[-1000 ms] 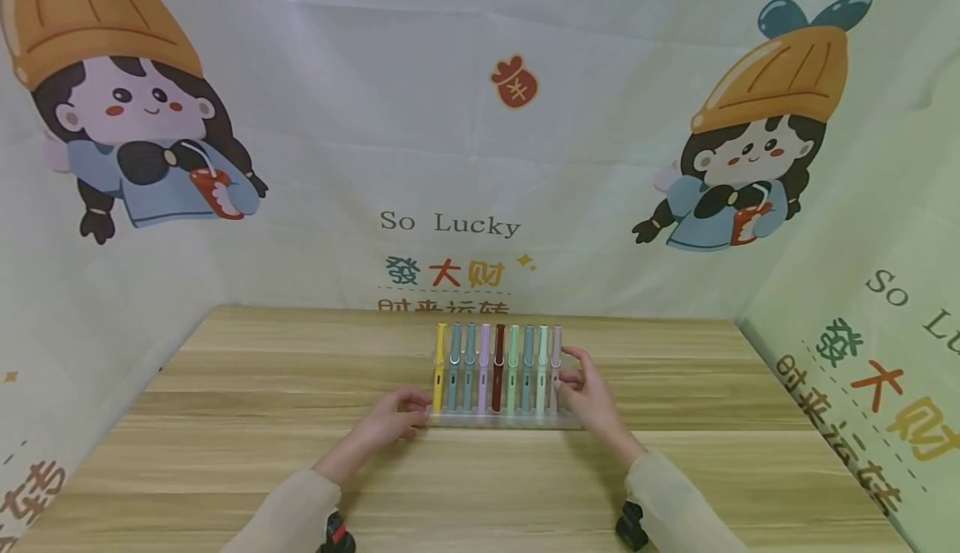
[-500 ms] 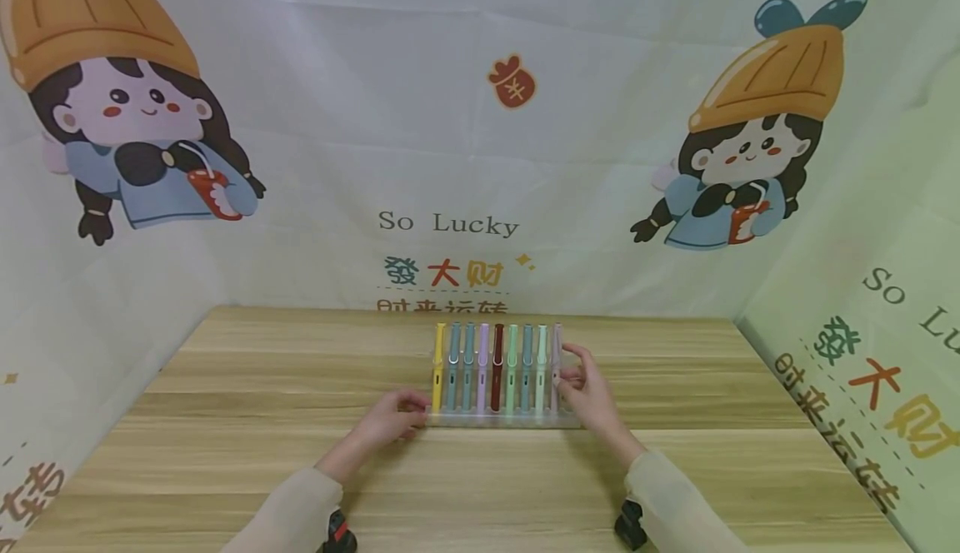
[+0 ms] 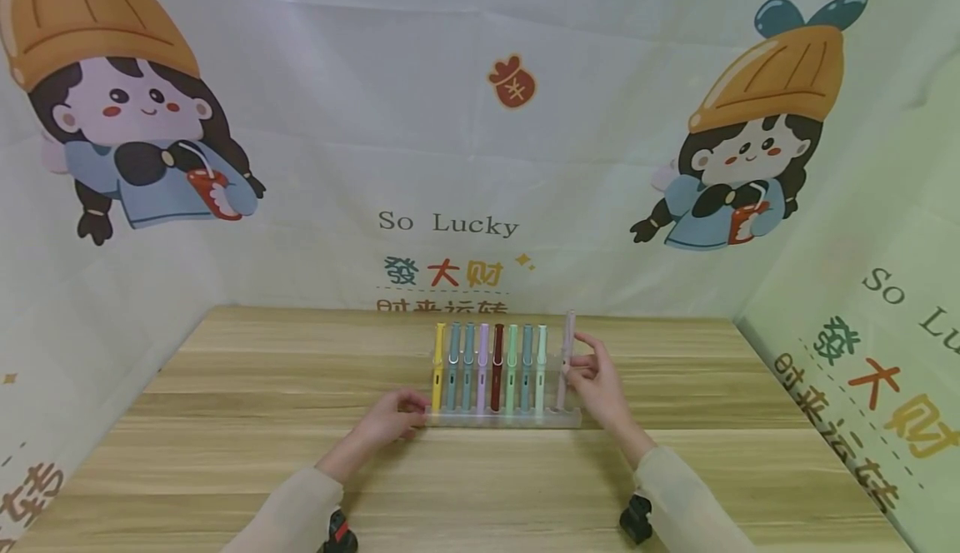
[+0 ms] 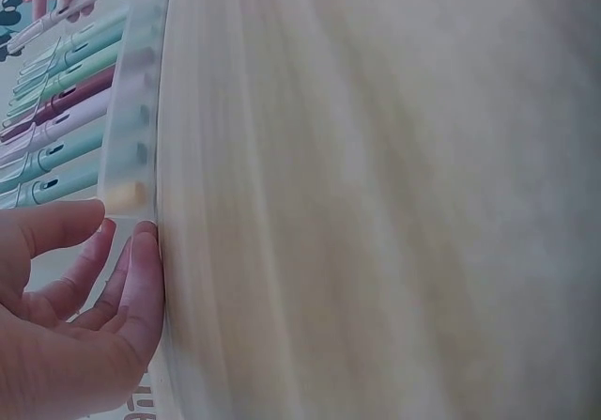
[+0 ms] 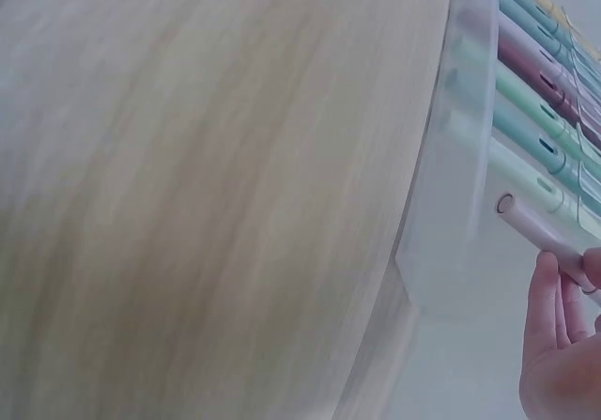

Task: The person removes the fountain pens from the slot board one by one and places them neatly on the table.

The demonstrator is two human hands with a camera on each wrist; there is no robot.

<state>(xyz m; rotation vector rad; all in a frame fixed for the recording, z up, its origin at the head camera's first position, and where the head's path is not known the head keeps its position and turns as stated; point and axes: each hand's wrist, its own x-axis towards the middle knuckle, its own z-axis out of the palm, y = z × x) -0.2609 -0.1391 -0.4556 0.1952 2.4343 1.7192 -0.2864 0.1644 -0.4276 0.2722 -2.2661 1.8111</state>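
Observation:
A clear pen stand (image 3: 504, 421) holds a row of capped fountain pens upright, from a yellow pen (image 3: 438, 367) at the left end to a pale mint pen (image 3: 542, 370). My right hand (image 3: 600, 382) pinches a pale pinkish-mauve pen (image 3: 567, 353) between thumb and fingers. That pen stands higher than the row, its lower end out of its slot in the right wrist view. At the stand's left end, my left hand (image 3: 390, 420) grips the corner with its thumb (image 4: 75, 223) and fingertips. A dark red pen (image 4: 75, 93) sits mid-row.
The stand rests on a wood-grain table (image 3: 480, 486). Behind and beside the table hangs a pale printed cloth (image 3: 337, 120) with cartoon figures and lettering. A dark wrist camera (image 3: 636, 520) shows beneath the right sleeve.
My right hand has lifted the pinkish-mauve pen out of the stand's right end and moved it slightly right and up. My left hand has stayed in place.

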